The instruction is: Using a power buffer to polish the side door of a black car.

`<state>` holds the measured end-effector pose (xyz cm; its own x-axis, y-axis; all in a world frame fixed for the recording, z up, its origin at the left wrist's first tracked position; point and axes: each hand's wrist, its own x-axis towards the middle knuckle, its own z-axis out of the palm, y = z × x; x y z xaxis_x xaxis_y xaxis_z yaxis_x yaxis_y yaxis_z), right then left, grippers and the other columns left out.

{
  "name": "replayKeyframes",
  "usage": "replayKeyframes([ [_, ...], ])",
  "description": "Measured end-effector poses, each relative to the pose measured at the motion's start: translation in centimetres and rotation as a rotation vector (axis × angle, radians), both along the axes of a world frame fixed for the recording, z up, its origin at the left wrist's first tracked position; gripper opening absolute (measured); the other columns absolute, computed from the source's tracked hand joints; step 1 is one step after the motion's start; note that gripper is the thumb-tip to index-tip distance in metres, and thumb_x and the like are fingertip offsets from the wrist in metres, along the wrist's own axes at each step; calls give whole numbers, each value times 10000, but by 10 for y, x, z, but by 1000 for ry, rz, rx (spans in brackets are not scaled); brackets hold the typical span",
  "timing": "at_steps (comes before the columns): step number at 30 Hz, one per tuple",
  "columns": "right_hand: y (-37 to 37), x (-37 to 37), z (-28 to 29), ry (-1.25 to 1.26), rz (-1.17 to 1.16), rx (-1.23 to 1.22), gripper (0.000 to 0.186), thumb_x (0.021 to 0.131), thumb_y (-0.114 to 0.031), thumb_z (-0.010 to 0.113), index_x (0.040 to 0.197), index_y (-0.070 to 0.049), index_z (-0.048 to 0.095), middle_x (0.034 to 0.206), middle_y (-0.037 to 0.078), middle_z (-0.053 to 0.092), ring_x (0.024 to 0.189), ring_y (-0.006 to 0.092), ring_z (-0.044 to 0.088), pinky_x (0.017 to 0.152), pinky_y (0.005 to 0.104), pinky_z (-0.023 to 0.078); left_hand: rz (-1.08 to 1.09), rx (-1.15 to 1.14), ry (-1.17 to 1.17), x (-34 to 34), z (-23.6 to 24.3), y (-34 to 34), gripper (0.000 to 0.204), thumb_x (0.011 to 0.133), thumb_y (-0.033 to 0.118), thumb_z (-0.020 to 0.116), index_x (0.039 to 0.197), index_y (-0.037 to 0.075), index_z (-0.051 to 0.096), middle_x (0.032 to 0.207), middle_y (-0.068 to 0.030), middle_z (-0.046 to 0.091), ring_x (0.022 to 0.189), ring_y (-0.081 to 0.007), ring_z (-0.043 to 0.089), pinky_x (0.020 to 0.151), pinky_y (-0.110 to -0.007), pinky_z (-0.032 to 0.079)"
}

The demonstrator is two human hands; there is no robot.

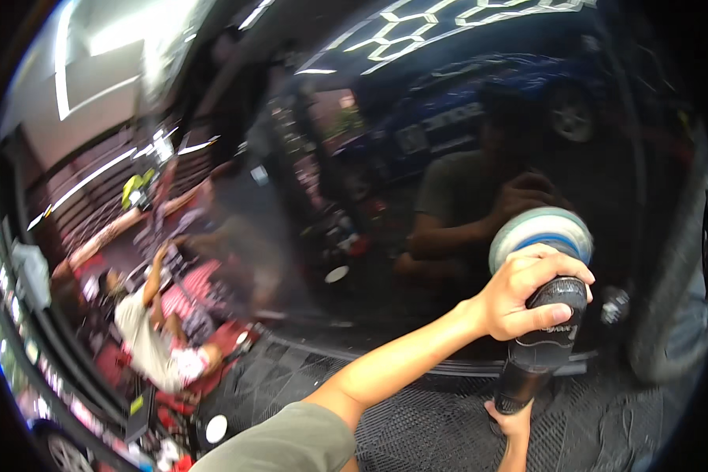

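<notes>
My left hand (527,299) is wrapped over the head of a black rotary polisher (539,346), its thumb across the body. Lower down, my right hand (511,421) grips the polisher's handle near the bottom of the view. The polisher's pale round pad with a blue ring (539,232) lies against the glossy dark car panel (370,291), which shows reflections of a person, ceiling lights and a blue car. Part of the pad is hidden behind my left hand.
At the left, another person (145,338) in a light shirt sits low with an arm raised beside red items. Below the panel lies dark grid flooring (417,425). A white round object (216,429) is at the lower left, and a dark curved edge (653,346) borders the right.
</notes>
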<state>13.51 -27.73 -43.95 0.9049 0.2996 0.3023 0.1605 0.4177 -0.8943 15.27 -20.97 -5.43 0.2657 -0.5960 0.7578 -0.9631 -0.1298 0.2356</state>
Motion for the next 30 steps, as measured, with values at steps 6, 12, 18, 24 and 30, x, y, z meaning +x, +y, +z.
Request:
replayKeyframes([
  [6,56,-56,144,-294,92,-10,1170,551,53,769,1488,-84,83,1306,169,451,1174,263,488,1011,380,396,262,-253,94,-92,23,116,616,888,509,516,1149,-49,503,937,-240,669,936,-324,660,1046,-428,324],
  [12,132,-84,165,-490,77,-84,1033,633,6,764,1464,-77,156,1100,191,663,962,321,678,854,380,524,474,-349,-102,-133,10,231,712,904,678,321,1056,-2,470,743,-202,667,821,-342,673,1063,-462,302],
  [18,190,-106,173,-455,139,-135,981,634,-19,753,1460,-141,238,1077,184,671,947,352,675,834,390,533,427,-433,-245,-159,4,312,765,902,669,357,1078,-66,475,783,-229,671,843,-349,668,1002,-449,378],
  [24,230,-117,168,-436,161,-269,965,593,-37,708,1452,-214,306,972,198,671,862,407,646,780,446,519,567,-636,-122,-193,-23,356,705,929,664,279,1154,24,469,829,-158,671,1098,-343,570,1106,-450,237],
  [30,183,-98,141,-362,129,-328,969,569,-37,713,1439,-233,333,944,183,679,850,382,662,768,427,537,521,-658,-102,-170,-55,309,661,946,634,237,1115,33,452,794,-163,667,981,-304,611,1115,-432,217],
])
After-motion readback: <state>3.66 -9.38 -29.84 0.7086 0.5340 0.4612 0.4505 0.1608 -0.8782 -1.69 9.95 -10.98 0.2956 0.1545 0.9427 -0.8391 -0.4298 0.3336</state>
